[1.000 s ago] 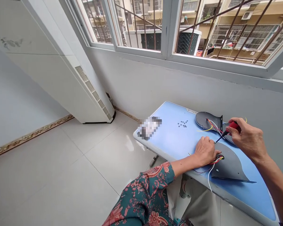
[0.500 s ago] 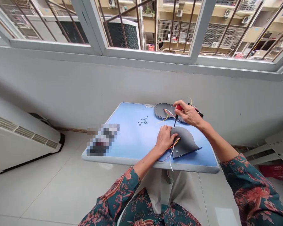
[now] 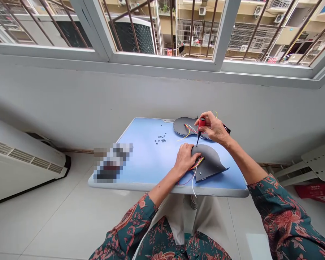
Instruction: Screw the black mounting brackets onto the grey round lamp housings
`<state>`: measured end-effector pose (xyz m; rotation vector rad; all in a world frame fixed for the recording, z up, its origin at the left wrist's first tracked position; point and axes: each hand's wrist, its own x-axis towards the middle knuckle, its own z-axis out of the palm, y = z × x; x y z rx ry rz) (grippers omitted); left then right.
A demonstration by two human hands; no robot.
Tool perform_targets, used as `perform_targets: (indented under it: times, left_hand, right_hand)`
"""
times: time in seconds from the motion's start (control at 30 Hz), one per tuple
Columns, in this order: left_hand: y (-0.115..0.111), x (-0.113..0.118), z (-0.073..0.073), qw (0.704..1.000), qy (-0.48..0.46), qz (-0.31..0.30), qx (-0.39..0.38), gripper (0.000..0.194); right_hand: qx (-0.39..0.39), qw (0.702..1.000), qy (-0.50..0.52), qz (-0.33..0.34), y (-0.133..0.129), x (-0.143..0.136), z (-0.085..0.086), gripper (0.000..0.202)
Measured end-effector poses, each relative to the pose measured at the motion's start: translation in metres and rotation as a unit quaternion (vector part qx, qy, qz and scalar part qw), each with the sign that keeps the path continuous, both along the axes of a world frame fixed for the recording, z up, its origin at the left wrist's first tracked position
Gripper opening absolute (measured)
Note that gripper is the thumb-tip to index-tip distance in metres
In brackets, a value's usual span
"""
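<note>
My left hand (image 3: 184, 159) grips the left edge of a dark grey curved panel (image 3: 211, 159), its thumb over the top near the wires. Yellow, red and white wires (image 3: 198, 164) come out beside that thumb, and the white one hangs past the table's front edge. In my right hand (image 3: 216, 129) is a screwdriver (image 3: 202, 123) with a red handle, held nearly upright in the fingers. Its tip meets the panel's far left corner, at what looks like a small screw. A silver screw head (image 3: 200, 173) shows near the panel's front corner.
Behind the right hand lies a second dark panel (image 3: 181, 126) with wires, partly hidden. Several small screws (image 3: 161, 138) are scattered on the blue table (image 3: 143, 162). A blurred-out patch (image 3: 111, 168) covers things at the table's left. The wall and barred window stand beyond.
My right fingers have shifted on the screwdriver, and more of its red handle shows, more upright. Its tip stays at the same corner. My left hand keeps its hold; the view has moved slightly.
</note>
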<state>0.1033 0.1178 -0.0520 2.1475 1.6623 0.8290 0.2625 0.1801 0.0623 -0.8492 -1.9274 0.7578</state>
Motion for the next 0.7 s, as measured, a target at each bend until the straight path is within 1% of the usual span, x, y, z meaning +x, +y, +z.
perform_targets:
  times: [0.13, 0.17, 0.27, 0.33, 0.4, 0.47, 0.53, 0.57, 0.63, 0.7]
  left_hand:
    - [0.002, -0.002, 0.002, 1.0, 0.012, 0.0, -0.013, 0.037]
    - [0.003, -0.002, 0.003, 1.0, 0.014, -0.002, -0.016, 0.037]
    - [0.003, -0.005, 0.005, 1.0, 0.014, -0.007, -0.025, 0.037]
    - [0.005, -0.005, 0.007, 1.0, -0.003, -0.005, -0.017, 0.039]
    - [0.008, -0.004, 0.011, 0.999, -0.035, -0.008, 0.008, 0.038]
    - [0.012, 0.001, 0.017, 0.997, -0.066, -0.017, 0.034, 0.029]
    - [0.017, 0.006, 0.024, 0.996, -0.08, -0.023, 0.039, 0.016]
    - [0.02, 0.008, 0.027, 0.996, -0.08, -0.009, 0.031, 0.011]
    - [0.027, 0.011, 0.032, 0.998, -0.064, -0.006, 0.013, 0.011]
    - [0.033, 0.011, 0.033, 0.998, -0.058, -0.015, 0.003, 0.013]
  right_hand:
    - [-0.022, 0.999, 0.012, -0.025, -0.007, -0.004, 0.007, 0.027]
    - [-0.025, 0.999, 0.008, -0.019, -0.008, -0.004, 0.009, 0.028]
    - [-0.037, 0.999, -0.009, 0.035, -0.008, 0.0, 0.015, 0.033]
    - [-0.049, 0.997, -0.006, 0.061, -0.006, 0.004, 0.016, 0.034]
    - [-0.058, 0.996, 0.006, 0.07, -0.004, 0.007, 0.015, 0.035]
    - [-0.06, 0.996, 0.006, 0.066, -0.006, 0.008, 0.013, 0.037]
    - [-0.052, 0.997, -0.01, 0.047, -0.01, 0.006, 0.011, 0.041]
    - [-0.044, 0.998, -0.021, 0.034, -0.013, 0.004, 0.01, 0.044]
    - [0.0, 0.998, -0.065, -0.017, -0.017, 0.0, 0.008, 0.047]
    - [0.062, 0.991, -0.095, -0.07, -0.019, -0.005, 0.006, 0.043]
